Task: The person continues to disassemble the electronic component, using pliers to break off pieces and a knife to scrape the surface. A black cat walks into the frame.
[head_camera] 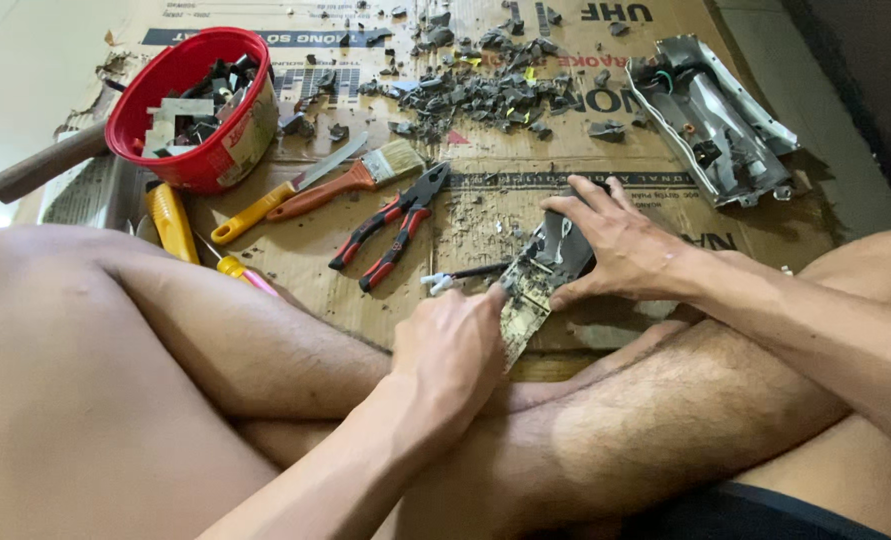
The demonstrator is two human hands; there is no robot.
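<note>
A small circuit board point(527, 300) is gripped at its far end by the right hand point(620, 245), whose fingers are spread and curled over the dark part mounted on the board, thumb pressed at the near side. The left hand point(452, 350) is closed into a loose fist just below and left of the board, its knuckles touching the board's left edge; whether something thin is pinched inside that fist cannot be told. Just beyond the left hand's knuckles a white-tipped dark probe point(462, 275) is seen lying on the cardboard sheet point(485, 215). Farther out from the left hand, red-and-black pliers point(390, 228), a paintbrush point(345, 182) and a yellow-handled knife point(285, 190) are laid side by side. A red bowl point(197, 105) of scrap sits well beyond these, and a grey metal housing point(715, 118) lies past the right hand
</note>
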